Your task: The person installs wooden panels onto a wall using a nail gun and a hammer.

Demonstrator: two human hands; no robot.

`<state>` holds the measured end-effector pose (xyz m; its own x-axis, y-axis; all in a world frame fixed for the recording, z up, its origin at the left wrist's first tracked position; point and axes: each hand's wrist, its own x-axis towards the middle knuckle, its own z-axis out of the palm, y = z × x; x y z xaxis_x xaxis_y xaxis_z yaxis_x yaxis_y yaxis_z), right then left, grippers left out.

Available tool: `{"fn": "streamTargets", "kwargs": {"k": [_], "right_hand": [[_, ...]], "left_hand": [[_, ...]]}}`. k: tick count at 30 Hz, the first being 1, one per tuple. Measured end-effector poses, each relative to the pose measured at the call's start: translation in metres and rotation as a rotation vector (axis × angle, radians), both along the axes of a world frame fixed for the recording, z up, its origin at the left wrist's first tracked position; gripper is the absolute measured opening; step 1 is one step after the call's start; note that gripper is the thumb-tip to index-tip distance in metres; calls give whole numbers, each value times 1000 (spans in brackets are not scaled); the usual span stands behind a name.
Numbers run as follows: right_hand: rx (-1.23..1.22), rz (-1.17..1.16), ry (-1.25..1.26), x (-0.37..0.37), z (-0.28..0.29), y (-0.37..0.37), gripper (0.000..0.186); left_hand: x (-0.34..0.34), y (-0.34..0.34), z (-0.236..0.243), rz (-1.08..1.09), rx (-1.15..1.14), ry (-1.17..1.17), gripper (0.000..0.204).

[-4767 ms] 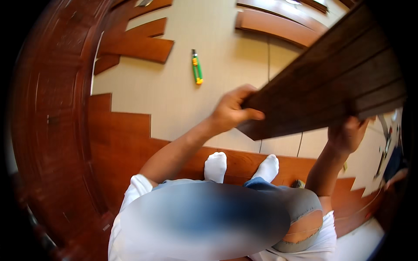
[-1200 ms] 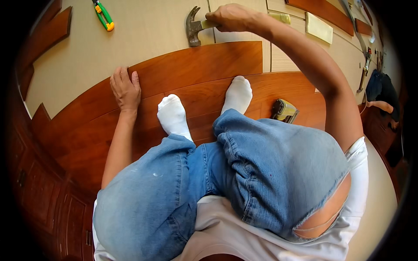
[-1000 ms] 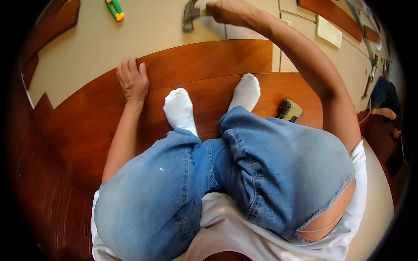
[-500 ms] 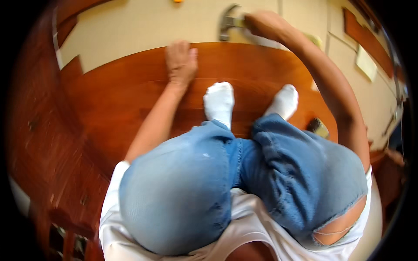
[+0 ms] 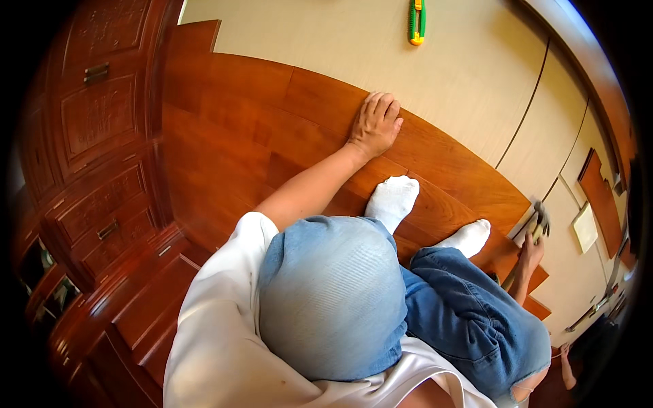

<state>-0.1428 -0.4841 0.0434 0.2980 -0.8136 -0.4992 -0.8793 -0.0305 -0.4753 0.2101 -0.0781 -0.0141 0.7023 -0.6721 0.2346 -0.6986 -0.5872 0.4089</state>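
Note:
My left hand [image 5: 377, 126] lies on the reddish-brown wooden floorboards [image 5: 313, 102], its fingers at the curved edge where the boards meet the pale underlay. It holds nothing. Over at the right, beyond my socked foot, my right hand [image 5: 530, 255] is closed round the handle of a claw hammer [image 5: 541, 221]. The hammer's metal head is raised near the right end of the outermost board. Part of the handle and my right forearm are hidden behind my knee.
A green and yellow box cutter [image 5: 417, 24] lies on the pale underlay [image 5: 476, 81]. Farther right are a loose board [image 5: 600, 197] and a whitish square piece [image 5: 584, 228]. Carved wooden cabinets [image 5: 102, 129] stand at left. Another person's limb [image 5: 568, 367] shows at lower right.
The view has swung round. My right hand has brought the hammer from over the underlay ahead to the boards' right end. My left hand still rests at the board edge.

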Motion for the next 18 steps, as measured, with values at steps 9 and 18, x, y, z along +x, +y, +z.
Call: {"fn": "streamTargets", "kwargs": {"k": [9, 18], "right_hand": [[69, 13, 124, -50, -2, -3, 22], [163, -1, -26, -43, 5, 5, 23]], "left_hand": [[1, 4, -1, -21, 4, 3, 43], [21, 24, -7, -87, -22, 0, 32]]}}
